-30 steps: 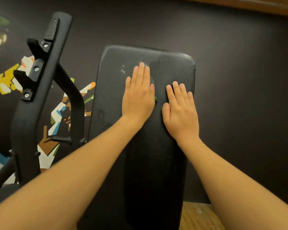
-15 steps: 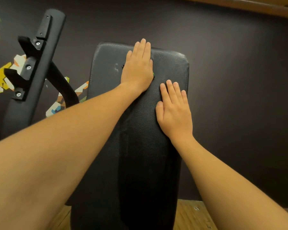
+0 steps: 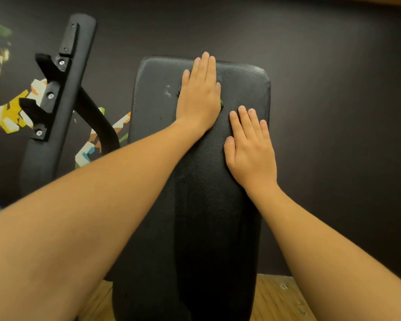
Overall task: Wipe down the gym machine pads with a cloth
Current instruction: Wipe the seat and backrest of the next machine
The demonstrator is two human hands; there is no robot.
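A long black padded bench back runs up the middle of the view. My left hand lies flat near the pad's top edge, fingers straight and together. A sliver of a green cloth peeks out from under its palm; the rest of the cloth is hidden. My right hand rests flat on the pad's right side, lower than the left, fingers straight and slightly spread, holding nothing.
A black metal upright with bar hooks stands left of the pad, with a curved black frame tube behind it. A dark wall with a colourful mural lies behind. Wooden flooring shows at the bottom.
My left hand slid up the pad from the middle to near its top edge, then held there. My right hand stayed flat on the right side. The camera view shifted slightly.
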